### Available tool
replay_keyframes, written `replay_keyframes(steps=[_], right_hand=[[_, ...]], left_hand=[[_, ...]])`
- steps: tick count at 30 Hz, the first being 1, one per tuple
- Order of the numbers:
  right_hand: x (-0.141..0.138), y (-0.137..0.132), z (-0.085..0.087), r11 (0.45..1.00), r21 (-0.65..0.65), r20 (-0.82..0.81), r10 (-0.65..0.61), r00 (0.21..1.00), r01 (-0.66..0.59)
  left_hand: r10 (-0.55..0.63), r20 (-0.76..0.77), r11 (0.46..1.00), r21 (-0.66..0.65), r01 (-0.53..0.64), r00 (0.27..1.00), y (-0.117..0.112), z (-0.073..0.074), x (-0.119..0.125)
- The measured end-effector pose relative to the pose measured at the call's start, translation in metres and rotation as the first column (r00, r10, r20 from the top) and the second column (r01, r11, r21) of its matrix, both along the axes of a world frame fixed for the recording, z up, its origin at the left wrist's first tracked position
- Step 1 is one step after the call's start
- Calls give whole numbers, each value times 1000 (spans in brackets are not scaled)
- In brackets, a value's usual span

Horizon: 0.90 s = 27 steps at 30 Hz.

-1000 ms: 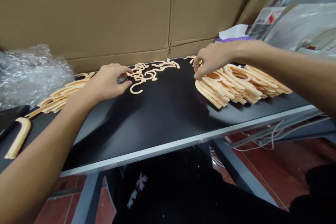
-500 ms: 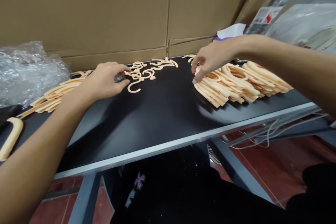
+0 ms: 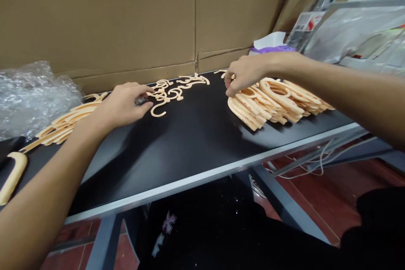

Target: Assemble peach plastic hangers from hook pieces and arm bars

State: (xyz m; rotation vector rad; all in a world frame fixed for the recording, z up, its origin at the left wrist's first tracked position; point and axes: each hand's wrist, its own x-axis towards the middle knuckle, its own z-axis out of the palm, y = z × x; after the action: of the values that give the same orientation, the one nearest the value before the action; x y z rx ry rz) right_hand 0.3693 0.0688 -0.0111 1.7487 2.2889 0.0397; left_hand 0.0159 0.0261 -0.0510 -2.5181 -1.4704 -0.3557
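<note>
Sitting at the near edge of the black bench (image 3: 190,143), the person is reaching both arms out across it, dark clothing showing below the metal rim. At the near left corner a single thick peach handle-like piece (image 3: 12,177) is lying alone. Further in, the left hand (image 3: 122,103) is resting on the bench top with its fingers curled down and the thumb and forefinger closing on a small dark object (image 3: 141,101); what that object is I cannot tell. Just beyond its fingertips the loose peach hooks (image 3: 172,90) are lying scattered, the nearest one almost touching the thumb. To the left of that hand a flat fan of long peach strips (image 3: 63,124) is spreading toward crumpled bubble wrap (image 3: 31,93).

On the right, the right hand (image 3: 242,75) is hovering over the near end of the stack of peach curved pieces (image 3: 272,101), fingers bent and pinching at the topmost piece; whether it has a firm grip yet is unclear. The step in hand seems to be picking one curved piece off the stack while the left hand is readying a hook. The next move is calling for separating a single piece cleanly from its neighbours without dragging the stack.

Behind everything, a cardboard wall (image 3: 126,21) is closing off the back, with a tissue box (image 3: 272,46) and plastic bags (image 3: 354,25) at far right.
</note>
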Motion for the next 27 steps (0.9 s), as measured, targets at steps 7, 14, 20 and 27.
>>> replay_keyframes(steps=[7,14,20,27], right_hand=[[-3,-3,-1,999,-26,-77,-48,996,46],[2,4,1,995,-96,7,40,999,-39],[-6,-7,-2,987,-153,56,55,997,-45],[-8,-9,-12,992,-112,19,57,998,-55]], left_hand=[[8,-22,1000,-17,-8,1000,-3,1,1],[35,-33,998,-48,-37,999,-11,6,7],[22,-19,999,-36,-22,1000,-3,-1,4],[20,26,1000,-3,-20,999,-10,14,6]])
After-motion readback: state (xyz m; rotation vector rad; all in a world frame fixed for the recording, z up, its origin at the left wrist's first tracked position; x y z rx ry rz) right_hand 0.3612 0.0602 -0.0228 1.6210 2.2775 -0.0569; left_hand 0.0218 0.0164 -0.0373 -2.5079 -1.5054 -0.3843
